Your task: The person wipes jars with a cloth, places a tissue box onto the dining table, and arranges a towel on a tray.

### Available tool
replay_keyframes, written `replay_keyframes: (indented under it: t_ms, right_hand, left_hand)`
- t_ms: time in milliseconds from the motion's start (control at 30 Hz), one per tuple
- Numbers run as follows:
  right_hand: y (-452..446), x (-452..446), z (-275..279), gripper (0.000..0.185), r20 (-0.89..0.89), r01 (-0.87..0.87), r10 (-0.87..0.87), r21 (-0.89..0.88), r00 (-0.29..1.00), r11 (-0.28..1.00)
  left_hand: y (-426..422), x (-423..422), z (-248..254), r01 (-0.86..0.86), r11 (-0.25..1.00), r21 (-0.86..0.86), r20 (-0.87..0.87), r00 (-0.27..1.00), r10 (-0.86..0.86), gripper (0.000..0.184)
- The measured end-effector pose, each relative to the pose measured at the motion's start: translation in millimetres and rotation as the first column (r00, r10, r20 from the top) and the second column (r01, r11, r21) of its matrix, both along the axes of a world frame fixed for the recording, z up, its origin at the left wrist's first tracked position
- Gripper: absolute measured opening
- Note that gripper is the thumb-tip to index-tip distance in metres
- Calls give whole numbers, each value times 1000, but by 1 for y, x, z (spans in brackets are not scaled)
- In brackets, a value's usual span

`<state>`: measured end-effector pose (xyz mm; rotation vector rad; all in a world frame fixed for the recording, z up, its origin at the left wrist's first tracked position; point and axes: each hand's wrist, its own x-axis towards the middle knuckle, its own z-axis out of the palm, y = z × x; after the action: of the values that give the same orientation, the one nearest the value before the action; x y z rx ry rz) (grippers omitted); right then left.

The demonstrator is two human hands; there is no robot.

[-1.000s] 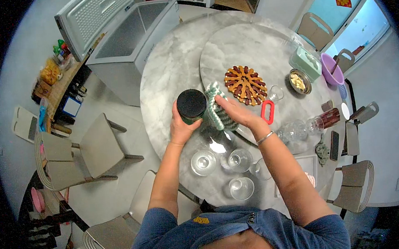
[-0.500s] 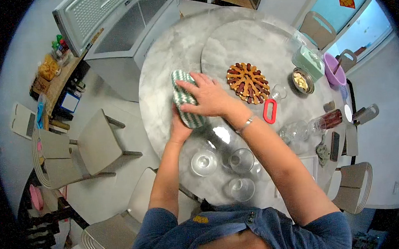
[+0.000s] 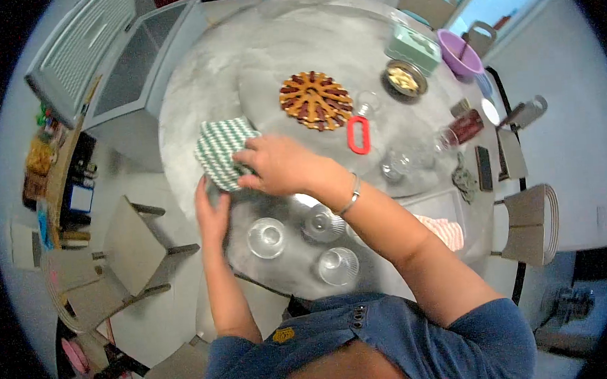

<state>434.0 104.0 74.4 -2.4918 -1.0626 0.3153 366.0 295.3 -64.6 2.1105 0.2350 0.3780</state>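
Note:
A green-and-white striped cloth (image 3: 222, 149) is at the left side of the round table, spread wide with its far edge raised. My right hand (image 3: 278, 165) is on the cloth's right side, fingers bent and gripping it. Below the cloth's near edge is my left hand (image 3: 213, 211), its thumb and fingers curved around something mostly covered by the cloth. What that is I cannot make out. Nearest to my hands stand a clear ribbed glass (image 3: 266, 237), a second glass (image 3: 324, 223) and a third glass (image 3: 338, 266).
A brown patterned trivet (image 3: 316, 101) and a red-handled tool (image 3: 358, 135) lie mid-table. Farther right are a metal bowl (image 3: 405, 78), a green box (image 3: 413, 48), a purple basin (image 3: 459, 52) and a phone (image 3: 483, 168). A pink striped cloth (image 3: 443, 231) lies on a tray (image 3: 448, 201).
The cloth, folded narrow around my hands before, is now spread wider. My right hand has shifted from lying across it to its right edge. The camera view has shifted, uncovering the pink cloth.

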Motion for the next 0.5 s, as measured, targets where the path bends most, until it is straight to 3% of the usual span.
replay_keyframes:
  t_ms: [67, 167, 200, 333, 367, 400, 467, 500]
  right_hand:
    - [-33, -19, 15, 42, -54, -11, 12, 20, 998, 1000]
    - [-94, -54, 24, 39, -201, 49, -5, 216, 980, 975]
    - [-116, -65, 23, 39, -199, 78, -29, 239, 980, 968]
    - [-210, -113, 25, 42, -389, 343, -222, 275, 894, 898]
    - [-232, -123, 25, 41, -443, 444, -313, 231, 840, 865]
    - [-253, -134, 24, 41, -496, 537, -394, 182, 774, 824]
    - [-298, -153, -6, 38, -342, 661, -606, 64, 718, 748]
    - [-318, -164, -19, 38, -352, 659, -600, 66, 718, 749]
  left_hand:
    - [3, -14, 15, -61, 998, 34, -10, 998, 61, 39]
    - [-8, -38, 37, -152, 988, -38, 40, 987, 153, 27]
    - [-11, -46, 42, -173, 980, -98, 142, 972, 186, 23]
    - [-61, -75, 90, -152, 955, -256, 373, 896, 243, 18]
    - [-77, -85, 106, -201, 924, -325, 243, 927, 287, 18]
    - [-90, -89, 107, -196, 929, -315, 244, 929, 278, 18]
    - [-117, -100, 105, 30, 982, -188, 438, 897, 56, 18]
    - [-139, -101, 110, 150, 987, -60, 552, 828, -93, 16]
